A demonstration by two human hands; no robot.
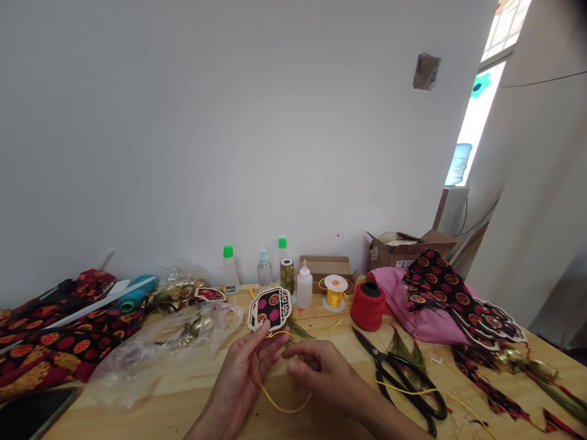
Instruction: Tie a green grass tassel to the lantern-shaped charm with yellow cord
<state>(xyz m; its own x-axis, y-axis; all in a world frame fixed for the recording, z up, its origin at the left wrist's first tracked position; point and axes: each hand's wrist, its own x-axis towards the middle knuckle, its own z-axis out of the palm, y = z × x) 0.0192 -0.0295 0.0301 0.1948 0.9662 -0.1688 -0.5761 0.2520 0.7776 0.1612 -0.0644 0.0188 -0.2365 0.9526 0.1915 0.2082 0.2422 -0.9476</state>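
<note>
My left hand [243,370] holds a flat pendant [269,308], black patterned fabric in a pale cut-out frame, with the thumb pressed on its lower edge. A thin yellow cord [285,411] runs from that edge and loops below my hands. Close on the right, my right hand [328,374] is closed, thumb against curled fingers, at the cord; the exact grip point is too small to make out. The cord appears again beyond my right wrist, crossing black-handled scissors [389,366] on the table. Behind the pendant lies a green tassel [300,332], partly hidden.
At the back stand a white squeeze bottle [304,288], a yellow cord spool [335,296], a red thread cone [368,308] and green-capped bottles [230,272]. Plastic bags with gold bells [195,327] and patterned fabric [50,342] lie left. A cardboard box [408,247] sits back right.
</note>
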